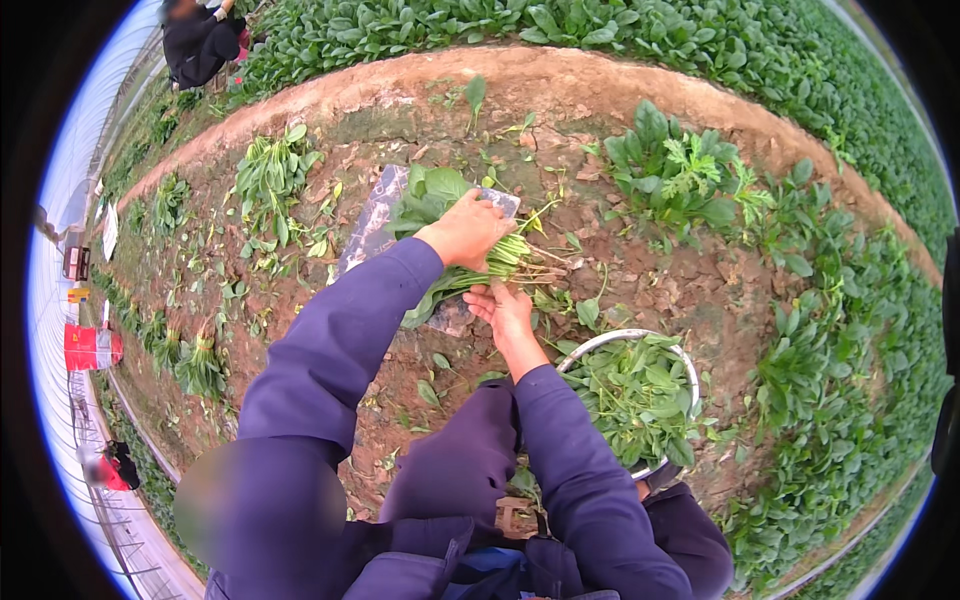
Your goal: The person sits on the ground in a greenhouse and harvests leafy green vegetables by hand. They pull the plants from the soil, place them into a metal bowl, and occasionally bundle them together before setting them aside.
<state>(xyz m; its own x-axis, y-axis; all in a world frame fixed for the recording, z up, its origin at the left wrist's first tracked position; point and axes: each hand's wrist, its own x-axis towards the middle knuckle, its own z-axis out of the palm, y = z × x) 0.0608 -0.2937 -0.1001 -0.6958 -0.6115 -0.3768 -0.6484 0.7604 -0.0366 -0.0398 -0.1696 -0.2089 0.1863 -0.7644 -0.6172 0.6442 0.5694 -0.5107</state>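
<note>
A bunch of spinach-like greens (510, 255) lies on a patterned grey-purple sheet (367, 214) on the soil, leaves to the left and pale root ends to the right. My left hand (466, 231) grips the bunch from above, around the stems just below the leaves. My right hand (506, 311) is at the near edge of the bunch, palm partly up, its thumb against the lower stems. Whether its fingers close on any stem is not clear. Close to my right forearm stands a light-rimmed basin (694, 379) heaped with loose green leaves (630, 390).
Picked greens (274, 176) lie in a pile at the left, with tied bunches (201, 364) nearer. Growing plants (667, 172) stand at the right. A soil ridge (540, 71) curves across the back. One person (199, 45) crouches at far left; another (116, 465) is lower left.
</note>
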